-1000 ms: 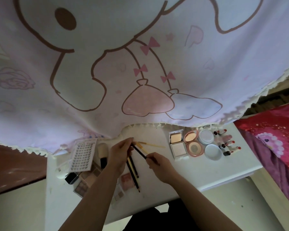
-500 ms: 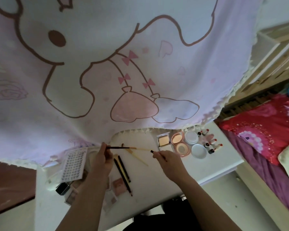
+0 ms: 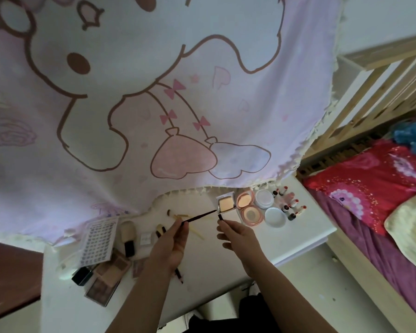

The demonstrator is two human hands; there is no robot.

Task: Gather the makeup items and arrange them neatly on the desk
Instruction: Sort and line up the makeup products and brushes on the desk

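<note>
My left hand (image 3: 175, 239) pinches a thin dark makeup pen (image 3: 198, 216) whose tip points right. My right hand (image 3: 238, 235) pinches a small dark cap (image 3: 220, 217) just past that tip. Both hover over the white desk (image 3: 305, 233). Open compacts (image 3: 226, 207) and a pink cushion case (image 3: 249, 209) lie in a row at the desk's right, with white round lids (image 3: 274, 217) and several lipsticks (image 3: 292, 207) beside them. Pale brushes (image 3: 181, 216) and dark pencils (image 3: 179, 276) lie under my hands. Eyeshadow palettes (image 3: 108, 276), a sticker sheet (image 3: 99, 240) and a powder brush (image 3: 127, 236) sit at the left.
A big pink cartoon curtain (image 3: 154, 104) hangs over the back of the desk. A wooden bed frame (image 3: 375, 75) with red bedding (image 3: 370, 188) stands at the right. A dark brown surface (image 3: 7, 272) borders the desk's left edge.
The camera swung right and up. My hands pulled the pen and its cap apart, then moved right, towards the row of compacts.
</note>
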